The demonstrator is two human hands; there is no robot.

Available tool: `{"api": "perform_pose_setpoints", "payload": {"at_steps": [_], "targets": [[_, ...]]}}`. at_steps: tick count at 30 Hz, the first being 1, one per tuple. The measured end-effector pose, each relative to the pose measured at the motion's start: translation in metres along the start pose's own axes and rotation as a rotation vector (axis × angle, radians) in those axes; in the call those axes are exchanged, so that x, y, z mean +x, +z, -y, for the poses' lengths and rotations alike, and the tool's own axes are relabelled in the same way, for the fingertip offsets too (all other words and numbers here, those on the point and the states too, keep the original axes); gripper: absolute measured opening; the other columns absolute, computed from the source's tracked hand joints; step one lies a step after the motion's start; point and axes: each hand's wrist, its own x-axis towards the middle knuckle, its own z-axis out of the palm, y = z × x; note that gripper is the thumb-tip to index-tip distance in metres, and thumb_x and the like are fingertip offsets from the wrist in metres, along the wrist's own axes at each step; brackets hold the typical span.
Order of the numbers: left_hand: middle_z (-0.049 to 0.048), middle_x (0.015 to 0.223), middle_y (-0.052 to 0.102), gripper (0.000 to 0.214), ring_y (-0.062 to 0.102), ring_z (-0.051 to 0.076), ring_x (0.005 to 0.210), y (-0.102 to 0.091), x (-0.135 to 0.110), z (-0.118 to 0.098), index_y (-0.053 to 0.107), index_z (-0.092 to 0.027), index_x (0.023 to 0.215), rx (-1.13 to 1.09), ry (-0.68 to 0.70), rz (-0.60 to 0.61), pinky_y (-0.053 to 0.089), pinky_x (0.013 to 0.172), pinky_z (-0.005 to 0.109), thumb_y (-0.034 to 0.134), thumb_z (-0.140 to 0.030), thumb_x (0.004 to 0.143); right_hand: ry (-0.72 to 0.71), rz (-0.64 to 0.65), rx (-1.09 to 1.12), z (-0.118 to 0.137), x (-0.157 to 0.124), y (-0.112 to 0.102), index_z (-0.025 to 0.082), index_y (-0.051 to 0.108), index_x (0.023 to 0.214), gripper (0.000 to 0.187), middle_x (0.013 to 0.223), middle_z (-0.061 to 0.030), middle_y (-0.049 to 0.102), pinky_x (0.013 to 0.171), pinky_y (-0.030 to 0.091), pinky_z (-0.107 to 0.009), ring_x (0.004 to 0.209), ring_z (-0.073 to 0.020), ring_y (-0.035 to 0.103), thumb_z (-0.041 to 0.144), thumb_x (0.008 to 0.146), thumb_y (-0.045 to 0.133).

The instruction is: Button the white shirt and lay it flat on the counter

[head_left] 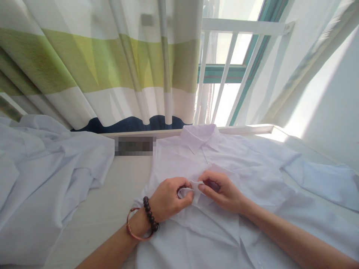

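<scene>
A white collared shirt (224,157) lies front up on a pale table (112,201), collar toward the window. My left hand (169,200), with a bead bracelet and a copper bangle on the wrist, pinches the shirt's front placket at mid-chest. My right hand (221,190) pinches the same strip of cloth from the other side, fingertips almost touching the left ones. Both hands are closed on the fabric. A small button may lie between the fingers, but it is hidden.
A heap of white cloth (42,179) covers the table's left side. Striped green, white and navy curtains (98,63) hang behind it. A barred window (227,74) and a white wall (322,104) close the back and right.
</scene>
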Motion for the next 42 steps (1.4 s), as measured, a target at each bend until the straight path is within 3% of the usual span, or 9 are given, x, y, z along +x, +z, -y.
{"api": "perform_pose_setpoints", "payload": {"at_steps": [7,12,21,32,37,42], "targets": [[-0.0049,0.057,0.051,0.023,0.036,0.007,0.049,-0.009,0.000,-0.002,0.069,-0.014,0.082,-0.168,-0.039,0.052,0.030,0.046,0.019,0.058,-0.034,0.081,0.077,0.095,0.019,-0.001,0.001,0.003,0.017,0.056,0.074,0.015,0.060,0.0042,0.048,0.049,0.032,-0.021,0.054,-0.0084,0.040,0.029,0.083,0.061],[-0.0039,0.065,0.056,0.020,0.039,0.007,0.050,-0.011,-0.001,-0.003,0.068,-0.014,0.085,-0.179,-0.005,0.082,0.035,0.049,0.019,0.063,-0.031,0.076,0.113,0.131,0.062,-0.002,0.001,0.002,0.016,0.058,0.075,0.014,0.060,0.0040,0.047,0.050,0.032,-0.021,0.054,-0.0083,0.039,0.027,0.084,0.060],[-0.0024,0.068,0.059,0.014,0.044,0.008,0.055,-0.003,0.000,0.000,0.069,-0.015,0.080,-0.102,0.059,0.010,0.037,0.052,0.018,0.060,-0.027,0.080,0.109,0.148,0.048,-0.002,0.001,-0.003,0.016,0.059,0.080,0.018,0.062,0.0034,0.049,0.052,0.034,-0.022,0.056,-0.0094,0.040,0.032,0.088,0.055],[-0.0002,0.076,0.061,0.013,0.053,0.010,0.061,0.007,-0.003,0.005,0.065,-0.018,0.076,0.179,0.177,-0.061,0.041,0.059,0.020,0.055,-0.021,0.084,0.093,0.113,0.004,-0.009,0.002,0.001,0.017,0.058,0.078,0.014,0.061,0.0046,0.047,0.050,0.032,-0.022,0.055,-0.0086,0.038,0.028,0.085,0.060],[-0.0023,0.075,0.060,0.010,0.049,0.009,0.057,0.003,-0.004,0.003,0.062,-0.018,0.088,0.117,0.235,-0.087,0.040,0.055,0.019,0.061,-0.020,0.078,0.101,0.111,-0.004,-0.009,0.001,0.002,0.017,0.059,0.078,0.009,0.062,0.0044,0.048,0.051,0.033,-0.022,0.056,-0.0088,0.039,0.024,0.085,0.058],[-0.0028,0.072,0.058,0.005,0.047,0.008,0.055,0.000,-0.004,0.003,0.062,-0.018,0.085,0.090,0.250,-0.077,0.040,0.053,0.018,0.058,-0.019,0.083,0.102,0.126,-0.015,-0.007,0.001,0.001,0.017,0.058,0.080,0.008,0.064,0.0036,0.050,0.053,0.034,-0.022,0.057,-0.0094,0.042,0.023,0.085,0.057]]}}
